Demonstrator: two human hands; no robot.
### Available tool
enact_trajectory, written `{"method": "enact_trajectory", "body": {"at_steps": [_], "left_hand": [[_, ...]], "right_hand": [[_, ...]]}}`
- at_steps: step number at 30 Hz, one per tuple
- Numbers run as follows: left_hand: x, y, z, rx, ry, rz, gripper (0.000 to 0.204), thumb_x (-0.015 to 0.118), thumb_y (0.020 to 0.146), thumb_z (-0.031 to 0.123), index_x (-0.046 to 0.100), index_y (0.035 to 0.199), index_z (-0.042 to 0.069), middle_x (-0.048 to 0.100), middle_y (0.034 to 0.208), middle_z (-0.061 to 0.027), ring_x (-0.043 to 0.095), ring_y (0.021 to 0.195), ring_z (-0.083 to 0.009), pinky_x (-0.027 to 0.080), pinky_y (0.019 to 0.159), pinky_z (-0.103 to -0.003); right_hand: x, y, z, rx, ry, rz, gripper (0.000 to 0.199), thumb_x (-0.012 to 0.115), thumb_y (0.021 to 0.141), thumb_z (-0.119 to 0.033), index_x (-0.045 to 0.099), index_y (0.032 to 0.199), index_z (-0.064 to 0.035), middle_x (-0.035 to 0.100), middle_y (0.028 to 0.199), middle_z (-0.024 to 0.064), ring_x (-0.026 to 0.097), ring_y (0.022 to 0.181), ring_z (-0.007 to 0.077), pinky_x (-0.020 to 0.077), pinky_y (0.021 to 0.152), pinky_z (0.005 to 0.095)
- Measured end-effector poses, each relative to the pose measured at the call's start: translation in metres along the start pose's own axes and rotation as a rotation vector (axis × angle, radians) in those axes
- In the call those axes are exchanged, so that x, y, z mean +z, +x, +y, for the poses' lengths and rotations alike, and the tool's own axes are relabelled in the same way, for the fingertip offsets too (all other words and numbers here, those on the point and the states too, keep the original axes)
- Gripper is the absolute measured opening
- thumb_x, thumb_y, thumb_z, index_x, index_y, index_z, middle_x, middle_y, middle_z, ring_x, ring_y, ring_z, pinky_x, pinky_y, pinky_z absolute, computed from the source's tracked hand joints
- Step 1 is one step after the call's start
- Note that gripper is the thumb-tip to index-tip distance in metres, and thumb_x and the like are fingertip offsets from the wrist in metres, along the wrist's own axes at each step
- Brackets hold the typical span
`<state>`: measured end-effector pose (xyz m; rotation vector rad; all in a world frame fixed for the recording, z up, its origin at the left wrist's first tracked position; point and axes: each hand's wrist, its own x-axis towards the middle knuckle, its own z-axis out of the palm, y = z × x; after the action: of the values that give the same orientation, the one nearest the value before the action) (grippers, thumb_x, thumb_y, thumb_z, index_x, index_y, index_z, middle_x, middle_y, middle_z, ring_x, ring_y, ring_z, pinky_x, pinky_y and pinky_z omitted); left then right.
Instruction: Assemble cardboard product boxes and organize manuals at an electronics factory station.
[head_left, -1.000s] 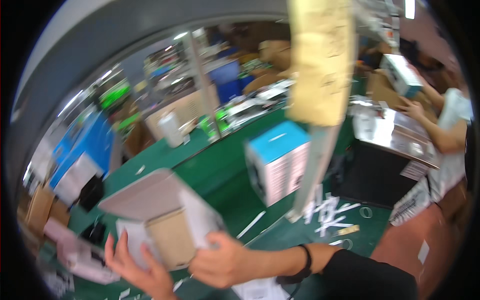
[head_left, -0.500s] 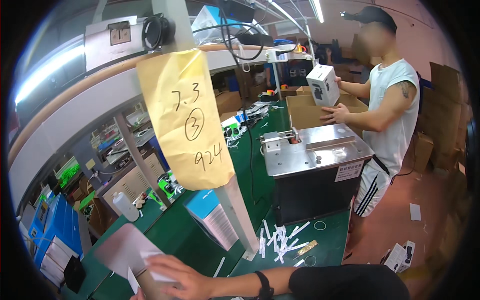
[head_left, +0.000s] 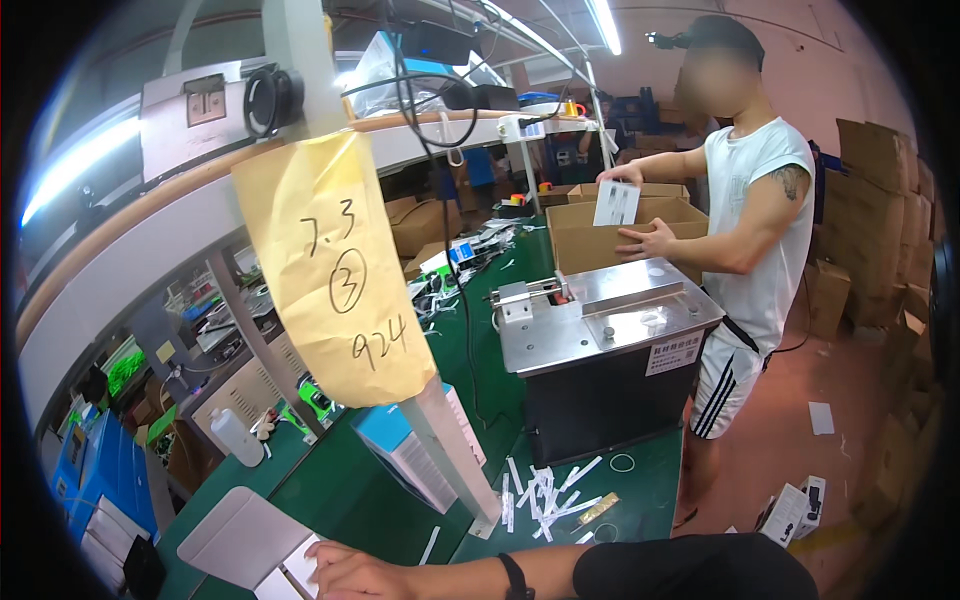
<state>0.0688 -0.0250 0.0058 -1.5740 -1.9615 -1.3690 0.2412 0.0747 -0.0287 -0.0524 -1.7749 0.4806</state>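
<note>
Plainly white box (head_left: pixel 265 556) (flap (head_left: pixel 238 535) open)

Green tabletop (head_left: pixel 328 482) gives passage beyond the open box (head_left: pixel 245 540), a metal post (head_left: pixel 450 455) obstructing rightward

The open box (head_left: pixel 243 532) is formed of thin card, its pale lid smooth and matt. The counter (head_left: pixel 340 470) is faced in smooth green with a low sheen. The tabletop machine (head_left: pixel 555 345) is topped with shiny, reflective metal, while its black casing (head_left: pixel 600 420) is finished matt. The yellow sheet (head_left: pixel 325 270) is made of creased paper, the brown carton (head_left: pixel 580 248) of dull cardboard. Whitish plastic is seen in the bottle (head_left: pixel 236 437), matt black cloth in the sleeve (head_left: pixel 690 568).
</note>
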Motion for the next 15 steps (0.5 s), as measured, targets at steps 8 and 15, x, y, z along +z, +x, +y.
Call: {"method": "enact_trajectory", "body": {"at_steps": [8, 15], "left_hand": [[-0.003, 0.014, -0.060, -0.519, -0.966, -0.518, 0.085, 0.060, 0.078, -0.019, 0.026, 0.154, 0.002, 0.039, 0.150, -0.0214, 0.040, 0.139, -0.0346, 0.034, 0.115, -0.049], [0.002, 0.007, -0.005, -0.273, -1.146, -0.358, 0.079, 0.072, 0.074, -0.013, 0.040, 0.145, -0.002, 0.043, 0.149, -0.0217, 0.044, 0.135, -0.0377, 0.036, 0.114, -0.050]], "right_hand": [[0.012, -0.002, -0.012, -0.024, 0.231, 0.168, 0.029, 0.056, 0.097, -0.010, 0.072, 0.075, -0.0011, 0.073, 0.082, 0.0097, 0.065, 0.084, 0.0283, 0.0411, 0.096, 0.0461], [-0.018, -0.004, -0.009, 0.210, -0.011, 0.199, 0.074, 0.064, 0.090, -0.022, 0.032, 0.152, 0.0020, 0.033, 0.153, 0.0246, 0.032, 0.140, 0.0394, 0.0231, 0.116, 0.0477]]}}
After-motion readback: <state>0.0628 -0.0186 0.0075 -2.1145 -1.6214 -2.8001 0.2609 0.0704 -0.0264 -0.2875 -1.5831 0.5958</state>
